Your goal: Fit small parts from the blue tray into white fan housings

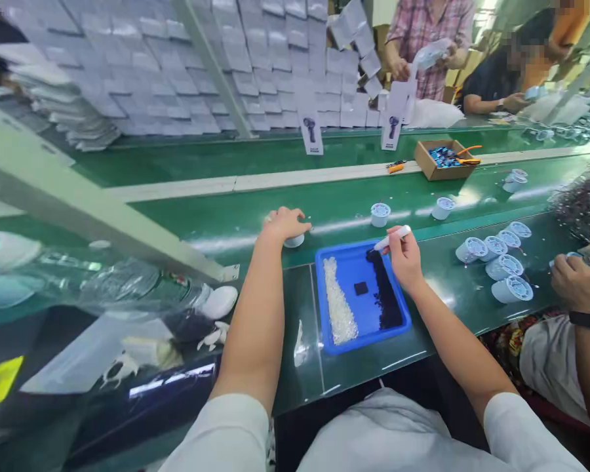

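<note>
My left hand (286, 224) is over a small white cup-shaped part (294, 242) on the green belt, its fingers curved round the top and hiding most of it. In my right hand (405, 260) is a white pen-like tool (393, 238), pinched between thumb and fingers. The tool's tip points down and left, at the upper end of a strip of tiny black pieces (389, 298) in a blue tray (330, 346). On the tray's left side lies a band of small clear-white pieces (340, 305). A black square (360, 288) sits in the middle.
More white cups with round patterned tops, such as one cup (380, 214), stand along the belt (334, 196); several cluster at right near a co-worker's hand (580, 275). Beyond are a cardboard box (445, 172) and stacked white boxes (275, 72). A metal post (103, 216) slants at left beside plastic bottles.
</note>
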Tool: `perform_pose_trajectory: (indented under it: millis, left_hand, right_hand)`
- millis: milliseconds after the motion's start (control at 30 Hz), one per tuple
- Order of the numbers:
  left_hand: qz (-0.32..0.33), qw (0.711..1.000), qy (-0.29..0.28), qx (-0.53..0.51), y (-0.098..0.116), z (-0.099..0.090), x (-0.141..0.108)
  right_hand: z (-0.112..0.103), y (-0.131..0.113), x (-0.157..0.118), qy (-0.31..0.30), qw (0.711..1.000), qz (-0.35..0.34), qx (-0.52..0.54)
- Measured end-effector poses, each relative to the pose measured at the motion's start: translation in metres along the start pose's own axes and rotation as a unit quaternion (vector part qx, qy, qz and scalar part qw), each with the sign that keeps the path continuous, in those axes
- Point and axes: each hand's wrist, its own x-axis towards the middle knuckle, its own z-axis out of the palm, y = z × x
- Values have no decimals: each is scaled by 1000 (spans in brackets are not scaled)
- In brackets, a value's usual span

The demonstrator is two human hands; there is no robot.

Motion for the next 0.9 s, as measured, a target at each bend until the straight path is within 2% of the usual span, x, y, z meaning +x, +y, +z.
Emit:
perform_pose_trajectory:
  millis: [67, 133, 200, 267, 400, 533, 700, 900]
  left_hand:
    - [21, 999, -34, 13, 0, -1, 0]
    - [35, 998, -52, 10, 2, -1, 0]
    - [42, 998, -50, -2, 4, -1, -1]
    - [50, 998, -46, -16, 5, -1, -1]
    - [51, 997, -41, -49, 4, 2, 1]
    - [51, 995, -31, -83, 2, 6, 6]
    - [56, 992, -29, -107, 2, 7, 8]
    - [70, 990, -14, -125, 6, 12, 11]
  right_hand:
    - [13, -12, -2, -96, 995, 13, -4]
    - [25, -20, -1, -182, 983, -8, -35]
    - [33, -23, 3, -228, 971, -39, -67]
    - [39, -20, 8, -228, 970, -43, -75]
    - [41, -7, 16, -184, 982, 28, -31]
    - [38, 0, 18, -179, 981, 73, -2]
    - [36, 0, 15, -188, 979, 83, 1]
    - [39, -2, 13, -215, 975, 59, -10]
